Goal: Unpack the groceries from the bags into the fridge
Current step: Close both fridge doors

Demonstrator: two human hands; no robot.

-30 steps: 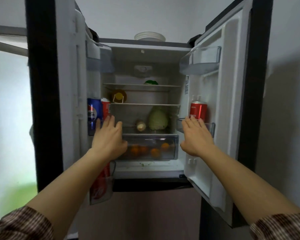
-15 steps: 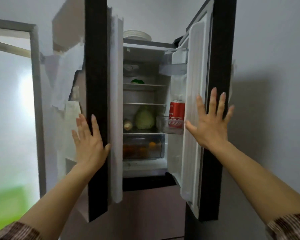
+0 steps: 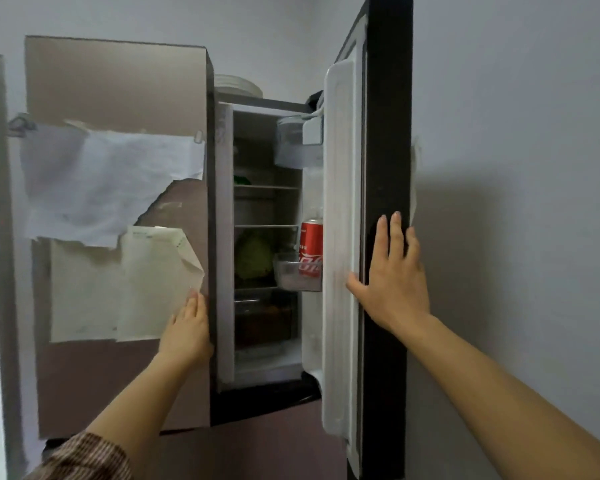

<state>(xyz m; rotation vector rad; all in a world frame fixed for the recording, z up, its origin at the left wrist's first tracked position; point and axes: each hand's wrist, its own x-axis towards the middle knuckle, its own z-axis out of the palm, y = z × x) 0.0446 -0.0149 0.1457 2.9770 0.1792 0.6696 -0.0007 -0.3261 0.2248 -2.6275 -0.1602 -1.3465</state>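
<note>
The fridge (image 3: 267,365) stands with its 2 doors part-way ajar, and a narrow strip of the interior shows between them. The left hand (image 3: 187,329) lies flat on the outer face of the left door (image 3: 118,81), low down and close to that door's free edge. Its grip is slack and holds nothing, with the fingers straight and pointing up, their tips just below the curled corner of a pale paper sheet (image 3: 153,282). A larger crumpled white paper (image 3: 111,181) hangs above that sheet on the same door face.

The right hand (image 3: 392,282) presses on the dark outer edge of the right door (image 3: 388,133). Its fingers are spread and straight and its thumb reaches across to the white inner lining. This grip also holds nothing.

1 red can (image 3: 310,249) stands upright in the clear door bin (image 3: 288,277) on the inner side of the right door, at mid-height. A green cabbage (image 3: 253,254) sits on the shelf behind that bin, just above the crisper drawer (image 3: 264,320), whose contents are too dim to tell. A 2nd clear bin (image 3: 298,140) sits at the top of the right door, and what it holds cannot be made out.

A stack of white plates (image 3: 238,85) rests on the fridge's top edge. A checked sleeve (image 3: 84,459) shows at the lower left, and a grey wall (image 3: 516,133) runs to the right of the fridge.
</note>
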